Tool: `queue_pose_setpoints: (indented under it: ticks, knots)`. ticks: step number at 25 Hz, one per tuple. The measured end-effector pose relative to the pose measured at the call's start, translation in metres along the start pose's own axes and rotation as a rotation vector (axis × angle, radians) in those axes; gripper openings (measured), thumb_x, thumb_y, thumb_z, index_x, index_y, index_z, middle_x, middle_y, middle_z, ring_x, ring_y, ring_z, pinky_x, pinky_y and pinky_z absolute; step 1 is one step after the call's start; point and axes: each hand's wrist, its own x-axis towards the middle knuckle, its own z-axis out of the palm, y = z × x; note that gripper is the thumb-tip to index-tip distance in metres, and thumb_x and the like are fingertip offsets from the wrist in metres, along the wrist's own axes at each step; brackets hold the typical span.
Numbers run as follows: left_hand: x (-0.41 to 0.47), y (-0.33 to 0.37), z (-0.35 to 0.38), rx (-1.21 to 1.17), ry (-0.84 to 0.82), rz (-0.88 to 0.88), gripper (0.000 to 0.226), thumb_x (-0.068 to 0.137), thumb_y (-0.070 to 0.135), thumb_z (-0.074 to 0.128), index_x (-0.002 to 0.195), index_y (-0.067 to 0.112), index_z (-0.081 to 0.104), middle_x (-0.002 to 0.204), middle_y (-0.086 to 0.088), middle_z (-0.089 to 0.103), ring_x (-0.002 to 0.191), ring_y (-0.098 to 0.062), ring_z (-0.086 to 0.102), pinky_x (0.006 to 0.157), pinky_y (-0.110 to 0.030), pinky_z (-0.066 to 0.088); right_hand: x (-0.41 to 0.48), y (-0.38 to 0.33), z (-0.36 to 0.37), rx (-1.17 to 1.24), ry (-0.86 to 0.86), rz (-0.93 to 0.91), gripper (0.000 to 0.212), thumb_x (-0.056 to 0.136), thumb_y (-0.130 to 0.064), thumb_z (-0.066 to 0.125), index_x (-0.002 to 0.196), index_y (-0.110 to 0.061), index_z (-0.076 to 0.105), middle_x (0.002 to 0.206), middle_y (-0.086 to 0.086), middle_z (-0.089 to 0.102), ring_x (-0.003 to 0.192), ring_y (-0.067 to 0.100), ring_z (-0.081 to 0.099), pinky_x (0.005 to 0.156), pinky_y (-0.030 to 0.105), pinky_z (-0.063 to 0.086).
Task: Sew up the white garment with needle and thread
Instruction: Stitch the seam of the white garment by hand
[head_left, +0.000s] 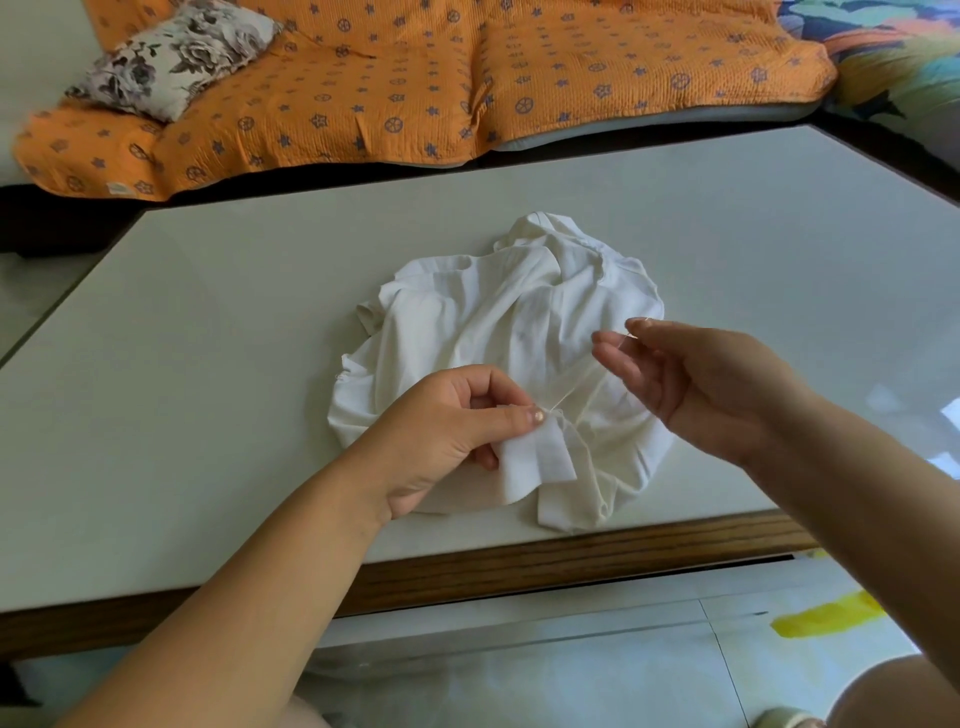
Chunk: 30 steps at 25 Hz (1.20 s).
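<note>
1. The surface (234, 322) is a pale, glossy, rectangular top filling the middle of the view.
2. Its near edge is a brown wood-grain band (519, 566); dark trim runs along the far and left sides.
3. Bright light reflects off its right end.
4. Only a white garment (493, 322) lies on it, crumpled into a rough round heap, right of the middle.
5. The garment's near folds stop just short of the near edge; its far end is bunched higher.
6. The left hand (447, 431) grips a near fold; a thread (582, 379) runs from there to the right hand (706, 384), which pinches it.
7. Below the surface is a pale tiled floor (519, 675).
</note>
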Motion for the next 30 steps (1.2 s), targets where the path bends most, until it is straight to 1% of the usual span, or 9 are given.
queue_pose_setpoints:
  ticks: [3, 8, 11, 13, 15, 18, 21, 23, 30]
  knots:
    - [-0.002, 0.001, -0.002, -0.017, -0.006, 0.008, 0.008, 0.079, 0.011, 0.072, 0.078, 0.012, 0.065, 0.068, 0.006, 0.064, 0.063, -0.005, 0.057, 0.056, -0.019, 0.046, 0.017, -0.005, -0.009, 0.059, 0.085, -0.068, 0.009, 0.1, 0.002, 0.044, 0.098, 0.0, 0.052, 0.081, 0.02, 0.066, 0.081, 0.036, 0.075, 0.063, 0.034, 0.062]
    - [-0.004, 0.003, -0.006, -0.025, 0.002, 0.004, 0.016, 0.066, 0.023, 0.074, 0.077, 0.014, 0.065, 0.068, 0.005, 0.064, 0.064, -0.006, 0.057, 0.056, -0.02, 0.046, 0.034, -0.013, -0.026, -0.493, 0.351, -0.4, 0.007, 0.1, -0.017, 0.05, 0.095, -0.019, 0.055, 0.081, 0.004, 0.073, 0.093, 0.022, 0.072, 0.09, 0.038, 0.057]
    - [-0.003, 0.003, -0.008, -0.03, 0.007, 0.009, 0.015, 0.067, 0.022, 0.073, 0.076, 0.014, 0.065, 0.067, 0.005, 0.063, 0.062, -0.005, 0.056, 0.056, -0.019, 0.045, 0.036, -0.015, -0.031, -0.83, 0.453, -0.514, 0.007, 0.1, -0.026, 0.048, 0.099, -0.025, 0.055, 0.083, -0.009, 0.072, 0.089, 0.011, 0.066, 0.073, 0.027, 0.051]
    - [-0.003, 0.003, -0.008, -0.033, 0.007, 0.006, 0.016, 0.067, 0.022, 0.073, 0.076, 0.013, 0.064, 0.065, 0.006, 0.063, 0.061, -0.005, 0.056, 0.055, -0.019, 0.045, 0.036, -0.014, -0.035, -0.92, 0.456, -0.522, 0.01, 0.101, -0.025, 0.045, 0.103, -0.023, 0.054, 0.087, -0.009, 0.072, 0.077, 0.012, 0.062, 0.056, 0.023, 0.042]
    - [-0.002, 0.003, -0.007, -0.026, 0.007, 0.0, 0.018, 0.067, 0.022, 0.073, 0.078, 0.012, 0.064, 0.066, 0.006, 0.064, 0.061, -0.005, 0.056, 0.055, -0.019, 0.045, 0.035, -0.012, -0.036, -0.952, 0.446, -0.518, 0.01, 0.101, -0.023, 0.045, 0.101, -0.022, 0.055, 0.088, -0.005, 0.073, 0.069, 0.009, 0.061, 0.053, 0.023, 0.043]
    - [-0.002, 0.002, -0.005, -0.01, 0.017, 0.005, 0.019, 0.067, 0.022, 0.074, 0.08, 0.012, 0.066, 0.07, 0.005, 0.067, 0.065, -0.005, 0.059, 0.058, -0.02, 0.047, 0.018, -0.011, -0.019, -0.789, 0.324, -0.487, 0.009, 0.099, -0.016, 0.052, 0.095, -0.017, 0.06, 0.077, 0.003, 0.07, 0.07, 0.018, 0.069, 0.064, 0.032, 0.059]
    - [-0.002, 0.003, -0.004, -0.002, 0.043, 0.014, 0.017, 0.066, 0.023, 0.076, 0.079, 0.013, 0.069, 0.072, 0.003, 0.068, 0.068, -0.006, 0.061, 0.059, -0.02, 0.05, -0.021, 0.0, 0.002, -0.565, -0.048, -0.28, 0.009, 0.097, -0.013, 0.057, 0.091, -0.011, 0.064, 0.067, 0.009, 0.063, 0.059, 0.022, 0.065, 0.046, 0.026, 0.05]
    - [-0.002, 0.004, -0.004, -0.005, 0.053, 0.02, 0.015, 0.066, 0.022, 0.077, 0.078, 0.014, 0.07, 0.071, 0.003, 0.066, 0.066, -0.005, 0.06, 0.057, -0.019, 0.05, -0.043, 0.013, 0.01, -0.61, -0.24, -0.153, 0.01, 0.097, -0.016, 0.057, 0.091, -0.011, 0.064, 0.069, 0.012, 0.067, 0.06, 0.024, 0.067, 0.044, 0.025, 0.047]
    - [-0.002, 0.006, -0.004, -0.026, 0.029, -0.005, 0.02, 0.066, 0.021, 0.076, 0.082, 0.012, 0.069, 0.071, 0.005, 0.07, 0.064, -0.003, 0.062, 0.057, -0.018, 0.05, -0.05, 0.031, 0.012, -0.852, -0.25, -0.137, 0.014, 0.097, -0.022, 0.059, 0.091, -0.011, 0.066, 0.067, 0.009, 0.07, 0.056, 0.022, 0.067, 0.046, 0.026, 0.049]
